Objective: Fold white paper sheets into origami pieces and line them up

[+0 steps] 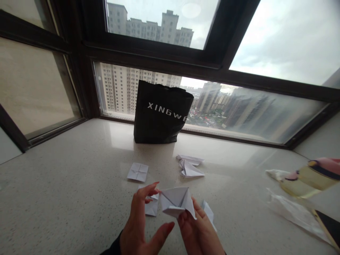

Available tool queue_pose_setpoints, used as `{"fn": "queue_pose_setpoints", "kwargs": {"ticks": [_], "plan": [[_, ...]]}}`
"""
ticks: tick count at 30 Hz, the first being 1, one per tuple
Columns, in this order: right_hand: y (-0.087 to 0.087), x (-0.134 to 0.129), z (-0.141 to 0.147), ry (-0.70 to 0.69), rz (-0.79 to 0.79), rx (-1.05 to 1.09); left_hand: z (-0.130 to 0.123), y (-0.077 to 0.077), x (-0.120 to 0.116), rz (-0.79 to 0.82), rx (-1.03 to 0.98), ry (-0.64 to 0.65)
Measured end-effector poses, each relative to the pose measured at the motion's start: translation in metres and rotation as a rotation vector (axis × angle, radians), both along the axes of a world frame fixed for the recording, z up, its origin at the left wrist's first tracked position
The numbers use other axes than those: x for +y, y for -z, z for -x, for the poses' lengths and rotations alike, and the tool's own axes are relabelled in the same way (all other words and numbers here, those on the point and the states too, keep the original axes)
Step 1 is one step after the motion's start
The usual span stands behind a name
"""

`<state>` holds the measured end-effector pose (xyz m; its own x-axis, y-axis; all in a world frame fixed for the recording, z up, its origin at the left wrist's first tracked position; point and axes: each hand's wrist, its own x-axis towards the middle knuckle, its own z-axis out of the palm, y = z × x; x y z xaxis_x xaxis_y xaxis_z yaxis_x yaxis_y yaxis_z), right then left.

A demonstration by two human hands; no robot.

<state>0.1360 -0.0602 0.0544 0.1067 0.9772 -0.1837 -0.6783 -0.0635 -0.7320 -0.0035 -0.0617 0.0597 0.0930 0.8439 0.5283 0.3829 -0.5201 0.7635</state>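
A partly folded sheet of white paper (pixel 176 198) is held above the counter, its flaps raised around a hollow middle. My right hand (pixel 198 226) grips it from below and the right, the thumb at its near edge. To the left, my left hand (pixel 143 219) has thumb and fingers spread apart, the fingertips close to the paper's left corner; whether they touch it I cannot tell. Behind the left hand lies a folded paper square (pixel 152 207), partly hidden. Another folded piece (pixel 209 212) shows beyond the right hand, partly covered.
Farther back are a creased paper square (pixel 137 172) and several pointed folded papers (pixel 190 166). A black bag (pixel 162 117) stands by the window. On the right are a yellowish bottle (pixel 305 180), crumpled white plastic (pixel 294 212) and a dark flat device (pixel 329 226).
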Motion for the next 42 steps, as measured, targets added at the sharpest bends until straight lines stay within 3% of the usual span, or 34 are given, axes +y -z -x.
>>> {"fn": "queue_pose_setpoints", "kwargs": {"ticks": [6, 11, 13, 18, 24, 30, 35, 42], "plan": [[0.017, 0.0, -0.001, -0.163, 0.031, 0.115, -0.004, 0.01, 0.007, 0.231, -0.217, -0.022], [0.022, -0.005, 0.005, -0.369, 0.117, 0.251, -0.007, 0.012, 0.008, 0.482, -0.219, 0.207], [0.024, -0.007, 0.01, -0.422, 0.167, 0.305, -0.008, 0.013, 0.006, 0.472, -0.243, 0.203], [0.022, -0.008, 0.018, -0.349, 0.256, 0.47, -0.006, 0.015, 0.002, 0.359, -0.295, 0.057], [0.026, -0.008, 0.019, -0.272, 0.269, 0.505, -0.002, 0.006, 0.002, 0.234, -0.379, 0.051], [0.019, -0.012, 0.028, -0.228, 0.144, 0.401, 0.001, 0.003, -0.002, 0.069, -0.2, 0.121], [0.003, -0.013, 0.032, -0.229, 0.106, 0.285, 0.0, 0.0, -0.004, 0.096, -0.154, 0.152], [0.012, -0.015, 0.03, -0.148, 0.04, 0.129, -0.009, 0.008, -0.002, 0.31, -0.601, 0.14]]}}
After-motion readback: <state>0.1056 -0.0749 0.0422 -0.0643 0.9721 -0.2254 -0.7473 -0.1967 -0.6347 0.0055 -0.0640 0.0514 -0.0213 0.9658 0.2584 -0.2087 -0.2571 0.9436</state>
